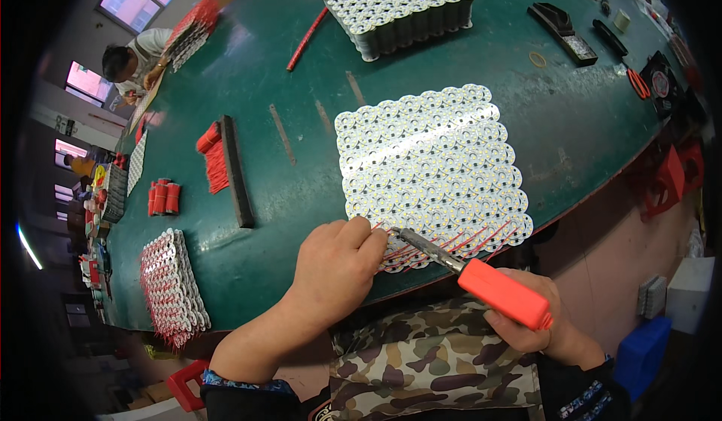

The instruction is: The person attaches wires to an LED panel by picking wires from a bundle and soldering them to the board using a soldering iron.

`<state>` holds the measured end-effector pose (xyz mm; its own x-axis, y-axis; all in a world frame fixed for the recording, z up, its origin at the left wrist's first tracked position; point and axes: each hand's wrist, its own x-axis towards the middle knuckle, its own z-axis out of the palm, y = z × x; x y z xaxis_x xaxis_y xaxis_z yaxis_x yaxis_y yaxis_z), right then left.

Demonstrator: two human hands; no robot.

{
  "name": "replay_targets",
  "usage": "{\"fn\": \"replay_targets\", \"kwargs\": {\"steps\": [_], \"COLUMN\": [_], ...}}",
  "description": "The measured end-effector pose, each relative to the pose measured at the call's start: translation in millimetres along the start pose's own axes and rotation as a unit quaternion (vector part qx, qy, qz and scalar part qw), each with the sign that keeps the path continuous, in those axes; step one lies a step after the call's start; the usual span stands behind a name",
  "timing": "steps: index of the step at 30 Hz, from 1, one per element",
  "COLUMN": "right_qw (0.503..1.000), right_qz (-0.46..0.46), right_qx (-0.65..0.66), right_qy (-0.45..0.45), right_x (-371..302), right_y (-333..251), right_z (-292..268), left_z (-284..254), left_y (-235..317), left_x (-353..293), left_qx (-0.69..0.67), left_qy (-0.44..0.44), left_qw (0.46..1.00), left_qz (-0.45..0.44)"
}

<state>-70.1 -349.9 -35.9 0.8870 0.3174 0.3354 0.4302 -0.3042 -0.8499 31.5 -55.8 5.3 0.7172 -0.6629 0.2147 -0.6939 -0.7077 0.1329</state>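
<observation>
A panel of round white LED circuit boards (429, 158), joined in rows, lies flat on the table in front of me. Thin red wires (481, 242) run slantwise across its near rows. My right hand (545, 312) grips a soldering iron (504, 293) by its red handle. The iron's metal shaft slants up to the left, and its tip is at the panel's near-left part, close to my left fingertips. My left hand (335, 267) is closed in a pinch over the panel's near-left corner, with a red wire at the fingertips; the grip itself is mostly hidden.
Behind the panel stands a tall stack of similar boards (406, 7). To the left lie a dark bar (236, 173), red wire bundles (213, 158) and wired boards (173, 285). A black tray (562, 33) and orange-handled scissors (638, 82) sit far right. Another person (139, 60) works at far left.
</observation>
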Motion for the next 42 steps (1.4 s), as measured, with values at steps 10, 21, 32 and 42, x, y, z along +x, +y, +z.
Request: {"fn": "replay_targets", "kwargs": {"steps": [10, 21, 32, 42], "right_qw": [1.000, 0.998, 0.999, 0.997], "right_qz": [0.001, 0.042, 0.016, 0.059], "right_qx": [0.000, 0.036, 0.012, 0.029], "right_qy": [0.019, -0.019, 0.048, 0.048], "right_x": [-7.8, 2.8, -8.3, -13.9], "right_y": [2.7, -4.1, 0.6, -2.3], "right_z": [4.0, 0.6, 0.0, -2.6], "left_z": [-0.1, -0.8, -0.9, -10.9], "left_y": [0.6, 1.3, 2.7, -4.4], "left_x": [0.1, 0.0, 1.4, 0.2], "left_qx": [-0.004, 0.002, 0.007, -0.070], "left_qy": [-0.004, -0.005, -0.010, 0.000], "left_qw": [1.000, 1.000, 1.000, 0.996], "left_qz": [0.000, -0.002, -0.002, -0.062]}}
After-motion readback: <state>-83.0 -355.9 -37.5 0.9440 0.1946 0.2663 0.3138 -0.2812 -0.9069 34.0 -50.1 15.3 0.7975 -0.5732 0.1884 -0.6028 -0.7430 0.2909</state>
